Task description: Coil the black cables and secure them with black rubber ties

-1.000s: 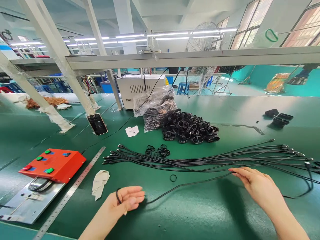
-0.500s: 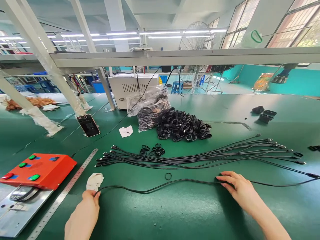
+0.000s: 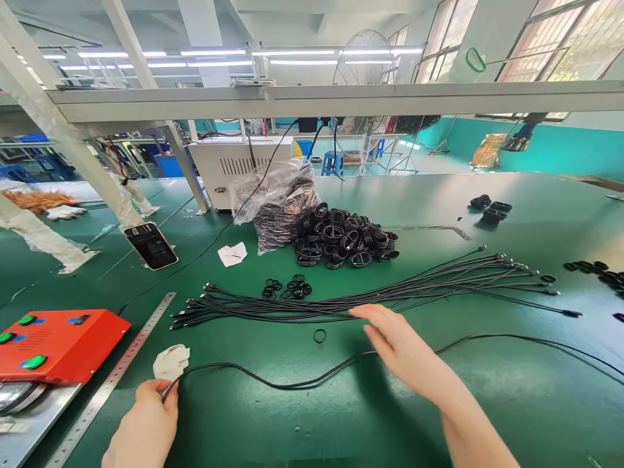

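My left hand [image 3: 146,419] is at the bottom left, shut on one end of a loose black cable [image 3: 273,382], close to a crumpled white cloth [image 3: 170,362]. My right hand [image 3: 404,343] hangs open above the middle of that cable, with its fingers reaching towards a bundle of black cables [image 3: 341,309]. I cannot tell whether its palm touches the cable. A small black rubber ring [image 3: 320,335] lies between the bundle and the loose cable. Several more rings form a little group [image 3: 285,286] beyond the bundle.
A heap of thick black coils [image 3: 341,237] sits beside a clear plastic bag [image 3: 275,201]. An orange box with buttons [image 3: 63,348], a steel ruler [image 3: 110,377] and a phone [image 3: 151,246] lie on the green bench mat [image 3: 487,403] to the left.
My left hand has moved towards the cloth with the cable end. My right hand has moved up and left, towards the bundle. The view has shifted, so everything sits further left.
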Tool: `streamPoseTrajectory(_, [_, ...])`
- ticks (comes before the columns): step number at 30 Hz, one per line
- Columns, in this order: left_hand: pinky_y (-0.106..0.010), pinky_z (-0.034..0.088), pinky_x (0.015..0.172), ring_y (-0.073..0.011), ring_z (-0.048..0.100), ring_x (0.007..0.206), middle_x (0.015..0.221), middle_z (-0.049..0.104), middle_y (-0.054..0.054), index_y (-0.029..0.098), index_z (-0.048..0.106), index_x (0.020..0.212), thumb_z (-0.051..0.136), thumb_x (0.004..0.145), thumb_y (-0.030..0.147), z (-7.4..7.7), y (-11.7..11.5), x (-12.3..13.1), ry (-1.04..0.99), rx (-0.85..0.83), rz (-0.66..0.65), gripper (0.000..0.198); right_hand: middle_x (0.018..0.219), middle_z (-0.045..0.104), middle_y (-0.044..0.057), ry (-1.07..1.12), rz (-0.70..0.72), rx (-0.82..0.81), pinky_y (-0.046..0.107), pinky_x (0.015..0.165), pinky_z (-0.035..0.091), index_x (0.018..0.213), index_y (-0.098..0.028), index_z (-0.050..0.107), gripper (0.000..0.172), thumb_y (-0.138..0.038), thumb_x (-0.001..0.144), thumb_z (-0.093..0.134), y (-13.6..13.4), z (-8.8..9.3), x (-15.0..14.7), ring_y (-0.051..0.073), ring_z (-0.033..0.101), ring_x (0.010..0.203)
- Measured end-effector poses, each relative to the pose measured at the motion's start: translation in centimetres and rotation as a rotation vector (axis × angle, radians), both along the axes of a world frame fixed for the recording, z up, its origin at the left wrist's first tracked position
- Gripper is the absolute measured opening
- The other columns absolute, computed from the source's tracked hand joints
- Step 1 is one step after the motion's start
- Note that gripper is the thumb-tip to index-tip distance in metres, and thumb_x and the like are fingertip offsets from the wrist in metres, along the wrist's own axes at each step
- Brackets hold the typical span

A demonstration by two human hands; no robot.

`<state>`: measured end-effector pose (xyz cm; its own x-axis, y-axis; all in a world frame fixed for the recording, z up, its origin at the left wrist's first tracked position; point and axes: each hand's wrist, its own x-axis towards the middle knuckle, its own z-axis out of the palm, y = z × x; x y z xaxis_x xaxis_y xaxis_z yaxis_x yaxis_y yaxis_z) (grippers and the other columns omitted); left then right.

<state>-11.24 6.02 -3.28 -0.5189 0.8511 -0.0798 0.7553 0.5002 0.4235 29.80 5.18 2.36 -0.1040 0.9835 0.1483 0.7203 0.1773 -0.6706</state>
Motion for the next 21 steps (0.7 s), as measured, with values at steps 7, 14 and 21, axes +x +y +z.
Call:
streamPoseTrajectory(7, [-0.037,0.049,0.068,-0.0282,0.069,0.065,0.077,0.070,-0.004,0.028,0.043,0.102,0.037,0.088,0.050,2.2,-2.8,3.8,-0.064,0.126,-0.109,0.027,0.102,0.067,0.004,0.498,0.426,-0.452,0.026,0.062,0.048,0.128,-0.024,0.053,0.039,-0.042,0.096,0.041,2.1,2.8,-13.2,0.014,0.063,0.070])
streamPoseTrajectory(14, [-0.026,0.048,0.063,-0.0200,0.065,0.065,0.077,0.066,-0.001,0.028,0.049,0.102,0.043,0.085,0.058,2.9,-6.2,7.3,-0.322,0.371,-0.272,0.035,0.065,0.057,0.000,0.406,0.559,-0.581,0.023,0.048,0.034,0.081,-0.019,0.070,0.046,-0.060,0.085,0.050,4.5,1.9,-20.2,0.012,0.047,0.055])
streamPoseTrajectory(21, [-0.023,0.038,0.044,-0.0139,0.047,0.044,0.057,0.055,0.005,0.025,0.051,0.090,0.053,0.081,0.061,3.3,-6.1,7.3,-0.562,0.354,-0.160,0.037,0.072,0.057,-0.003,0.465,0.445,-0.439,0.021,0.048,0.035,0.094,-0.022,0.063,0.021,-0.035,0.091,0.046,2.8,3.4,-16.5,0.009,0.046,0.050])
